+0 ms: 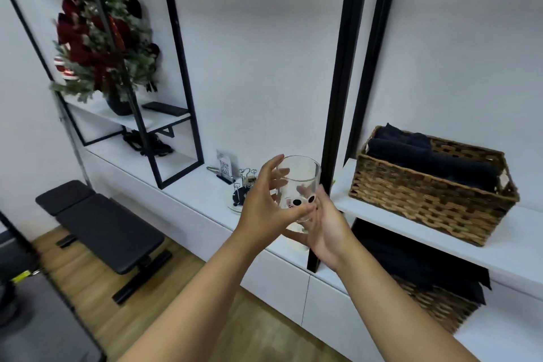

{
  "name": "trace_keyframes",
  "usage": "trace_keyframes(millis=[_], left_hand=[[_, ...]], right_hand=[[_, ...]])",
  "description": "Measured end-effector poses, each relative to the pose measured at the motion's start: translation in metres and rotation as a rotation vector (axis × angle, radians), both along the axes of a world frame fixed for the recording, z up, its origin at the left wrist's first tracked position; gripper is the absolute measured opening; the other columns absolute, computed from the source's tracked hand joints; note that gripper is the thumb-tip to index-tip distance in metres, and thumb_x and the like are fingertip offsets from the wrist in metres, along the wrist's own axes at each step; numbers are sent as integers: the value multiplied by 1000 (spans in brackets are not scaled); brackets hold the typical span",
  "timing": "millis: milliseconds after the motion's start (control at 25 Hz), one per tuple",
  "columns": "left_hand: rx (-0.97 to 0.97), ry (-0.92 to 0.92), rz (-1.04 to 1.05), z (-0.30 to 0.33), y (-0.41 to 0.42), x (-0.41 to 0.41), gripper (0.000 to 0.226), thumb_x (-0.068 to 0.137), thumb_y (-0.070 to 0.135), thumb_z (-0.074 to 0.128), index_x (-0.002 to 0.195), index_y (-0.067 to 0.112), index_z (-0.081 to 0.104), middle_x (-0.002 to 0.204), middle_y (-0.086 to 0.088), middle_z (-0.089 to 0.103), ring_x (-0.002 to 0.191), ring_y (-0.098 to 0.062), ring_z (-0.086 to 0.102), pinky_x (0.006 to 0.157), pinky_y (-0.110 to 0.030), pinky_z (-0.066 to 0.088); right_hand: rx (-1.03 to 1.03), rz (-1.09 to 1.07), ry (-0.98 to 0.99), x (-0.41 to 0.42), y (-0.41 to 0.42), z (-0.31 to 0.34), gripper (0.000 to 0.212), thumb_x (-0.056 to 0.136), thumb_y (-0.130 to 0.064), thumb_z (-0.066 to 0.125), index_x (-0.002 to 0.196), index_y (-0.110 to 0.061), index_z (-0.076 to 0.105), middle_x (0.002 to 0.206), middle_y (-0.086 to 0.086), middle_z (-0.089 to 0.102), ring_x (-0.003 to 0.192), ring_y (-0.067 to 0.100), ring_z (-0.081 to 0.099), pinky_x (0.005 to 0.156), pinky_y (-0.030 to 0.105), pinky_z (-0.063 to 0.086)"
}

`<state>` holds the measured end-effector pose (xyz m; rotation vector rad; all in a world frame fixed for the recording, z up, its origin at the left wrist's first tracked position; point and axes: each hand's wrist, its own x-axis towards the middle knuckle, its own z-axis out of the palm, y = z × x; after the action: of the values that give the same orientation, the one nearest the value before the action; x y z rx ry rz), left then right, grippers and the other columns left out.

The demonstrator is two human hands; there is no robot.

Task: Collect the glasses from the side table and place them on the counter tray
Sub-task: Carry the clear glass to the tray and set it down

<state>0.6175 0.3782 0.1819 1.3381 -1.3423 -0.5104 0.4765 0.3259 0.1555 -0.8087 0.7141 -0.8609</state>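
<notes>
left hand (266, 209) is gripping the glass (298, 185) | right hand (324, 232) is gripping the glass too | glass is staying upright above the white worktop (188, 194)

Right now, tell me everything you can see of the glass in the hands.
The glass is a clear, straight-sided tumbler that looks empty, with small black and pink markings printed near its base. It is upright, lifted above the white counter. The left hand wraps its side; the right hand cups it from below.
</notes>
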Motion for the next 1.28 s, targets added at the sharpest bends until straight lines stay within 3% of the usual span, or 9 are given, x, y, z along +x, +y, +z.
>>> trace_keyframes(millis=[240, 440, 680, 800, 960, 1160, 1280], left_hand=[[24, 40, 44, -7, -6, 40, 102, 65, 34, 99, 148, 46, 41, 134, 15, 62, 122, -9, 64, 96, -28, 58], [57, 7, 117, -17, -32, 96, 103, 68, 36, 98, 151, 44, 38, 131, 22, 61, 117, 6, 62, 93, -16, 53], [95, 24, 193, -20, -87, 149, 100, 68, 29, 98, 147, 47, 40, 131, 20, 60, 116, 6, 61, 87, -12, 52], [77, 39, 231, -20, -122, 174, 98, 68, 25, 98, 145, 43, 41, 131, 17, 61, 117, 1, 63, 93, -24, 57], [56, 54, 277, -26, -160, 200, 98, 68, 25, 98, 145, 38, 38, 134, 15, 59, 122, -6, 62, 95, -38, 60], [78, 39, 240, -35, -202, 236, 101, 68, 27, 99, 147, 42, 37, 133, 17, 58, 124, -3, 60, 95, -38, 60], [96, 9, 182, -35, -221, 263, 101, 67, 36, 98, 148, 43, 38, 134, 19, 59, 124, -1, 60, 92, -26, 58]], right_hand=[[43, 52, -67, 46, -10, -6, 54, 104, -62, 45, 139, -24, 60, 130, 11, 74, 122, 30, 71, 98, 58, 57], [-49, 146, -20, 96, -48, -11, 48, 107, -57, 42, 139, -28, 63, 133, 11, 73, 124, 24, 70, 106, 60, 53], [38, 257, -92, 162, -122, -34, 56, 102, -62, 54, 146, -27, 60, 148, 14, 61, 134, 30, 62, 103, 63, 54], [91, 342, -168, 197, -162, -39, 66, 101, -64, 55, 151, -22, 52, 149, 17, 60, 136, 35, 60, 108, 60, 50], [158, 374, -261, 235, -199, -38, 71, 98, -64, 60, 153, -19, 51, 153, 19, 56, 140, 39, 56, 103, 49, 54], [243, 356, -344, 266, -233, -40, 63, 105, -55, 51, 144, -8, 62, 147, 23, 60, 135, 39, 56, 124, 46, 29], [248, 320, -376, 286, -249, -41, 62, 107, -51, 49, 146, -4, 59, 146, 24, 60, 131, 37, 62, 118, 44, 41]])
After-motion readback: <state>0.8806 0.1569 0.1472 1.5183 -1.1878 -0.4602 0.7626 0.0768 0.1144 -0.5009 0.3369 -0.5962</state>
